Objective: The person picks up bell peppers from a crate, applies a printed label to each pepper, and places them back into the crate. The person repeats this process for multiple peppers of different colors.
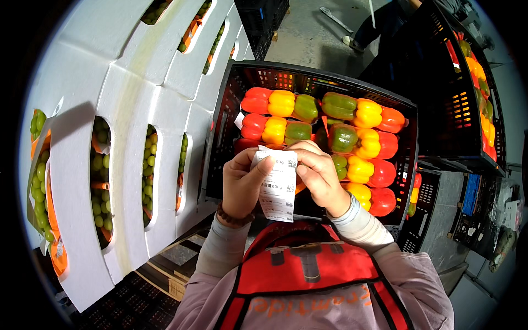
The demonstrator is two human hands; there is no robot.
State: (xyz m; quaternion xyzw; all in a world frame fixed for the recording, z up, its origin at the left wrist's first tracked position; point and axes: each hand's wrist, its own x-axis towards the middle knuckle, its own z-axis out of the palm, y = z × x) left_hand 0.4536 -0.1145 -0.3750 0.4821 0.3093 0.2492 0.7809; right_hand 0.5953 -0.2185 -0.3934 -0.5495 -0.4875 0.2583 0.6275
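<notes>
Both hands hold a strip of white printed labels (277, 202) that bears writing and square codes. My left hand (244, 177) pinches its upper left side, thumb on the front. At the upper right edge, my right hand (321, 175) grips the strip between thumb and fingers. Below the hands stands a black plastic crate (406, 140) with rows of wrapped bell peppers. Each visible pack lines up a red bell pepper (383, 202), a yellow bell pepper (360, 169) and a green bell pepper (339, 106). The hands and strip hide the crate's lower middle.
White foam boxes (136, 99) of green grapes (39, 181) are stacked at left, beside wooden pallet boards (177, 284). More black crates (462, 136) with peppers rise at right. A person's leg (373, 29) shows at the top, near a pale object (336, 20) on the floor.
</notes>
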